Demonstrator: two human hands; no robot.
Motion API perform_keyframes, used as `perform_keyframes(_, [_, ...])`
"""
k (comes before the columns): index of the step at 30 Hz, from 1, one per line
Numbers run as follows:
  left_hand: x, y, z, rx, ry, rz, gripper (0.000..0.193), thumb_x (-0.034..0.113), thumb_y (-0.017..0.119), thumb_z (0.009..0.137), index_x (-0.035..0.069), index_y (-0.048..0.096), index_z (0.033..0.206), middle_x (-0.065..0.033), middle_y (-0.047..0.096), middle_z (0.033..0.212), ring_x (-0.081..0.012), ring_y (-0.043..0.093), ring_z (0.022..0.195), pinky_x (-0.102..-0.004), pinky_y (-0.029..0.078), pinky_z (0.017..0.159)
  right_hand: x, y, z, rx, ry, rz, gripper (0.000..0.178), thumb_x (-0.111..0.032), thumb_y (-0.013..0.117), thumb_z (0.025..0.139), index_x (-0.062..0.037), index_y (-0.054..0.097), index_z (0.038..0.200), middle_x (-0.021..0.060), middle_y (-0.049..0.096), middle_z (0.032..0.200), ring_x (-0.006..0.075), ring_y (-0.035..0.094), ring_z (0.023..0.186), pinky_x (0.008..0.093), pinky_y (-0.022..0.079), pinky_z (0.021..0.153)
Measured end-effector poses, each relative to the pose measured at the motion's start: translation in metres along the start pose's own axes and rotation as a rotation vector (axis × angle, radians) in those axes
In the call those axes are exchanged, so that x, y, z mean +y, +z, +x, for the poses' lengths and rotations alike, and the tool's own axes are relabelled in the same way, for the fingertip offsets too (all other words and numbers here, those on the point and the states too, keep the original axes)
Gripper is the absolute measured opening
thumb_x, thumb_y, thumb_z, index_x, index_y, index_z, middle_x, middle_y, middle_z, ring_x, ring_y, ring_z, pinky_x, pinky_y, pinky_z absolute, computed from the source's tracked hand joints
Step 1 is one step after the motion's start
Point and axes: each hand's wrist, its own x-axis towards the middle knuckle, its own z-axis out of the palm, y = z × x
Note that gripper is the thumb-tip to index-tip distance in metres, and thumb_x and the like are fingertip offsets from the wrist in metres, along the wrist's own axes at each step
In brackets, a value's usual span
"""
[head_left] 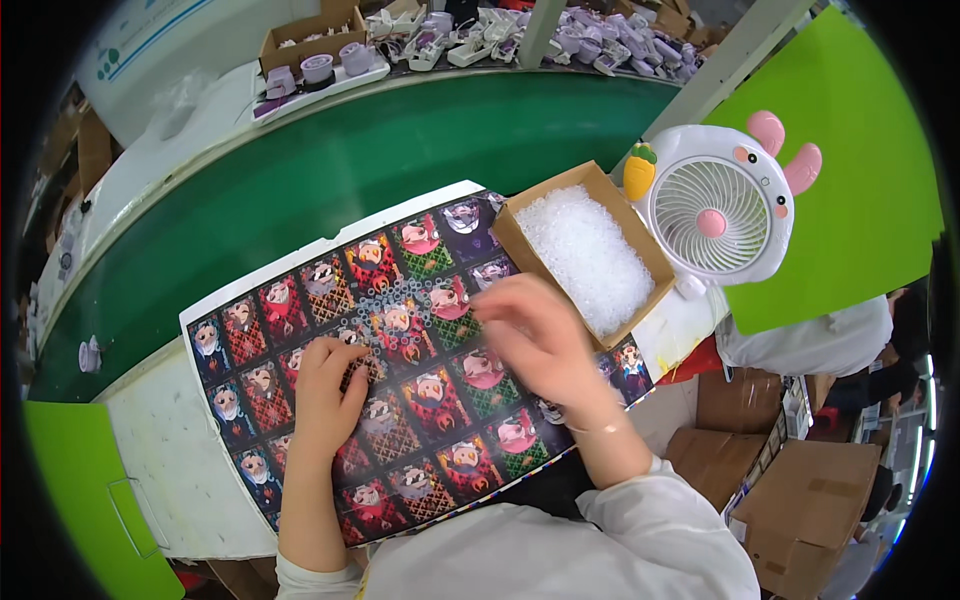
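Note:
A pile of small clear plastic rings [392, 308] is spread over a dark printed sheet [430, 395] patterned with rows of cartoon figures. My left hand [332, 378] rests on the sheet at the pile's near left edge, fingers bent and thumb apart, with nothing visible in it. To the right of the pile, my right hand [530, 330] hovers over the sheet, smeared by motion. Whether it holds anything cannot be made out. Just beyond it, an open cardboard box [648, 262] is filled with many small clear plastic pieces [588, 255].
A white fan [712, 215] with pink rabbit ears stands right of the box. Behind the white worktable [150, 450] runs a green conveyor belt [330, 150]. White and purple plastic parts [610, 42] are heaped along its far side. Cardboard cartons [805, 510] stand at lower right.

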Motion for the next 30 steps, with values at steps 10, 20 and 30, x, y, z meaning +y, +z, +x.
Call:
perform_keyframes(10, [0.003, 0.001, 0.002, 0.026, 0.067, 0.024, 0.021, 0.003, 0.066, 0.081, 0.003, 0.066, 0.102, -0.0134, 0.057, 0.096, -0.0327, 0.057, 0.095, -0.0407, 0.047, 0.083, 0.013, -0.316, -0.046, 1.18, 0.071, -1.03, 0.045, -0.015, 0.068, 0.09, 0.005, 0.054, 0.129, 0.0129, 0.061, 0.117, 0.0233, 0.059, 0.104, 0.0351, 0.045, 0.096])
perform_keyframes(20, [0.001, 0.0, 0.0, 0.023, 0.057, 0.021, 0.019, 0.003, 0.066, 0.082, 0.003, 0.066, 0.101, -0.0132, 0.057, 0.096, -0.0324, 0.057, 0.094, -0.0405, 0.047, 0.083, 0.04, -0.313, -0.064, 1.109, -0.016, -0.547, 0.046, -0.022, 0.07, 0.094, 0.0053, 0.053, 0.127, 0.0101, 0.062, 0.113, 0.0165, 0.058, 0.097, 0.0305, 0.047, 0.088])
perform_keyframes(30, [0.0, 0.001, 0.0, 0.018, 0.036, 0.011, 0.02, 0.004, 0.066, 0.082, 0.003, 0.067, 0.102, -0.013, 0.058, 0.096, -0.0316, 0.058, 0.095, -0.0394, 0.047, 0.084, 0.042, -0.3, -0.067, 1.195, -0.046, -0.579, 0.049, -0.023, 0.073, 0.092, 0.0063, 0.053, 0.127, 0.0109, 0.063, 0.113, 0.016, 0.06, 0.096, 0.0294, 0.048, 0.086])
